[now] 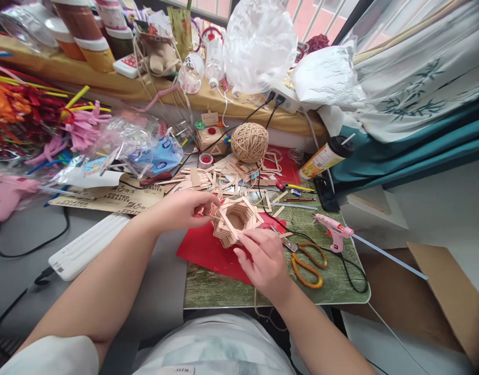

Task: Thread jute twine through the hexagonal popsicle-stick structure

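A hollow star-shaped holder of stacked wooden craft sticks (230, 229) stands on a red sheet (200, 250) in front of me. My left hand (186, 209) is at its left rim, fingers curled together with the thumb below. Thin pinkish strands show by those fingertips, but what they pinch is too small to make out. My right hand (265, 255) holds the near right corner of the holder, fingertips on the top sticks and thumb lower down. Scissors with orange handles (307, 263) lie to the right of that hand.
Loose craft sticks (192, 179) and a twine ball (250, 142) lie behind the holder. A pink glue gun (335, 229) rests at the board's right, its cord curving along the edge. A lidded cup (325, 156) leans behind it. A white power strip (88, 247) lies at left.
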Tool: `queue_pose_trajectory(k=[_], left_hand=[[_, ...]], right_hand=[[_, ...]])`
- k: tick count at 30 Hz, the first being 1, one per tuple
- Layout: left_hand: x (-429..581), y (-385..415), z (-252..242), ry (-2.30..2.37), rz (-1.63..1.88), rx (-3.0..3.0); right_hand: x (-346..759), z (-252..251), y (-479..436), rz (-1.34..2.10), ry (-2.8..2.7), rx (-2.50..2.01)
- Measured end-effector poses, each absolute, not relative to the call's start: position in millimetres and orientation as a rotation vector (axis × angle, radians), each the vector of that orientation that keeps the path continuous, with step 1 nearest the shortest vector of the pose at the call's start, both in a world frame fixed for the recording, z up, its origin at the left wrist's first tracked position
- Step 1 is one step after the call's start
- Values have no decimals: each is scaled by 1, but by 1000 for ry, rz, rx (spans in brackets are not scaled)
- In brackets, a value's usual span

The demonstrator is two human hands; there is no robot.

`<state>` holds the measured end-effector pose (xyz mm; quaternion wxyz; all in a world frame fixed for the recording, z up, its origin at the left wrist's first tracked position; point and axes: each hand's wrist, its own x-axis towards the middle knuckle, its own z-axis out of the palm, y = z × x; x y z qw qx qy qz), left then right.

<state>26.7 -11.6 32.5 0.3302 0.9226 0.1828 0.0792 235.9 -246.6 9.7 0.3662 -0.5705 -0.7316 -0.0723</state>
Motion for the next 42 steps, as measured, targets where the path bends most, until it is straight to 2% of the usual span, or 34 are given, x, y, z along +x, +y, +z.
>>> queue_pose_trajectory(k=[11, 36, 39, 42], left_hand=[[20, -11, 44, 322, 248, 2270], [20, -7, 40, 288, 2, 2172], [24, -3, 32, 331, 113, 2279], [35, -10, 26, 475, 520, 2433]], right_hand=[[223, -7, -243, -135, -1816, -1521], [226, -17, -248, -104, -1826, -1528], [226, -15, -247, -112, -1830, -1530], [226, -12, -246, -132, -1831, -1515]])
